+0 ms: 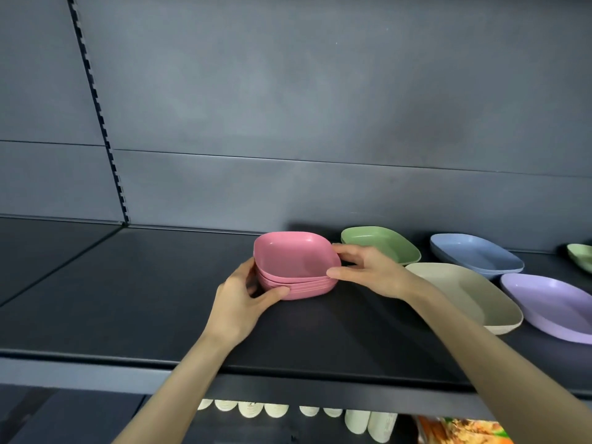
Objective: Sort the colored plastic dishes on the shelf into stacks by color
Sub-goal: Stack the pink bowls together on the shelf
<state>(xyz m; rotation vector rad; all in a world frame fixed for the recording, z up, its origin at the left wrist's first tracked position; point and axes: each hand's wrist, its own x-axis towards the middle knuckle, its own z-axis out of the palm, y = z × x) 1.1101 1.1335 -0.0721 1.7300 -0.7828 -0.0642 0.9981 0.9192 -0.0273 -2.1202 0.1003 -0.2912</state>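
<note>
Fingers (276,293) grip pink stack (296,259) from both sides.

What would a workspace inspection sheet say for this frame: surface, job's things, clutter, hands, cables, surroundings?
Surface: dark shelf, dishes on its right half.
Job's things: pink dish stack, nested, held between both hands; green dish, blue dish, beige dish and purple dish lie to its right; second green dish cut off at the right edge.
Clutter: nothing seen.
Grippers: left hand grips the stack's left side; right hand pinches its right rim.
Cables: nothing seen.
Surroundings: grey back panel with slotted upright; pale cylinders and colourful packaging on the level below.
</note>
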